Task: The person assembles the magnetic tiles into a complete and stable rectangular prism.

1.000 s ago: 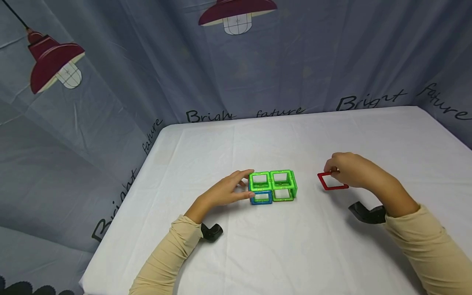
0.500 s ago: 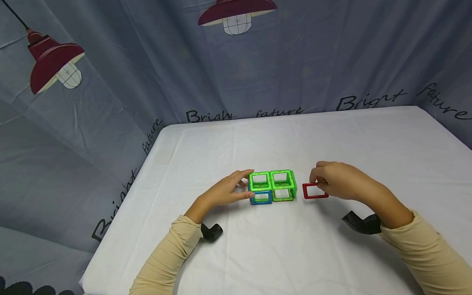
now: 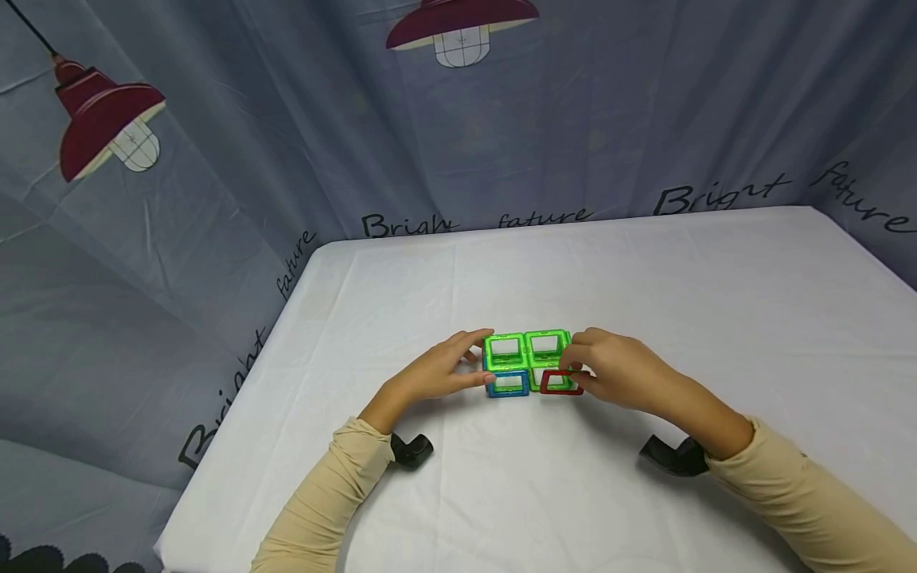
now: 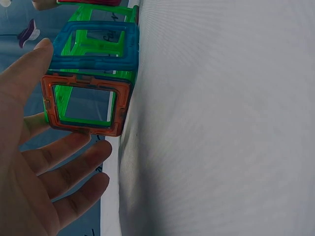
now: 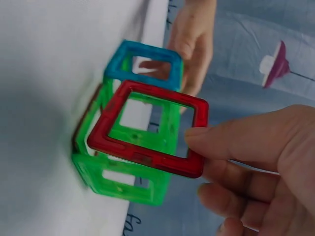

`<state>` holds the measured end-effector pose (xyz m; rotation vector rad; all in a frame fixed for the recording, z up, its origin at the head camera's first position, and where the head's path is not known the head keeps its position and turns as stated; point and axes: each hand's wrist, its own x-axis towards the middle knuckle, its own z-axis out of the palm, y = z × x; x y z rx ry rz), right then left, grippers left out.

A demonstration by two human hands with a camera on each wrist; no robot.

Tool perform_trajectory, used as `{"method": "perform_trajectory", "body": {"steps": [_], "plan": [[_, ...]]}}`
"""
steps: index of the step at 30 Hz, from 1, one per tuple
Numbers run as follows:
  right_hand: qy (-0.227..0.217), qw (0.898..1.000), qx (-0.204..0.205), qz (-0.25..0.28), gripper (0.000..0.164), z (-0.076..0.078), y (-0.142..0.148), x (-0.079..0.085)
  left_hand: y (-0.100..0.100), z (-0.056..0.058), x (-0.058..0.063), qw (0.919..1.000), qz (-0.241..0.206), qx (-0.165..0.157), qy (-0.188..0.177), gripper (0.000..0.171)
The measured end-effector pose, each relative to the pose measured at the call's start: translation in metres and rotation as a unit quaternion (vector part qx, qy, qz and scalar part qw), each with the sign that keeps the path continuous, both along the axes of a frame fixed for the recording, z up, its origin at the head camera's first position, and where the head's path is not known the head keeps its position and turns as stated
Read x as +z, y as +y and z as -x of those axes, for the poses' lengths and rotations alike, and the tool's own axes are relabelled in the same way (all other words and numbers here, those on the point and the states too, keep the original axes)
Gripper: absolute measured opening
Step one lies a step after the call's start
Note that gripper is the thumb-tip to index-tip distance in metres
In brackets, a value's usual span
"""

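Observation:
A block of joined magnetic tiles stands on the table, with green frames on top, a blue tile at the front left, and an orange-red tile on its left end. My left hand holds that end, thumb by the blue tile and index finger at the far side; its other fingers are spread. Between thumb and fingers, my right hand pinches a red square magnetic tile. In the head view the red tile overlaps the block's front right; whether they touch, I cannot tell.
A white cloth covers the table. Behind it hangs a grey-blue curtain printed with lamps and lettering. Black wrist mounts sit under both forearms.
My right hand has carried the red tile leftward, from well right of the block to its front right part. The left hand and the block have stayed in place.

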<state>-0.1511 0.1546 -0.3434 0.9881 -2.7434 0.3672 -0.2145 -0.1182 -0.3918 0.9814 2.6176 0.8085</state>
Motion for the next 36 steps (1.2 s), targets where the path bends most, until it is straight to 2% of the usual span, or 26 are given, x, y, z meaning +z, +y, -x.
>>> {"method": "perform_trajectory", "body": {"steps": [14,23,36], "plan": [[0.04,0.999,0.018,0.005,0.017,0.004,-0.011,-0.014,0.0,0.0,0.0,1.0,0.003,-0.003,0.0,0.072],[0.043,0.999,0.011,-0.002,0.015,0.005,-0.014,-0.015,0.0,-0.001,0.0,1.0,0.002,0.001,-0.004,0.072],[0.07,0.997,0.009,-0.031,0.014,0.003,-0.017,-0.018,0.001,-0.001,0.0,1.0,0.002,0.003,-0.005,0.072]]}}
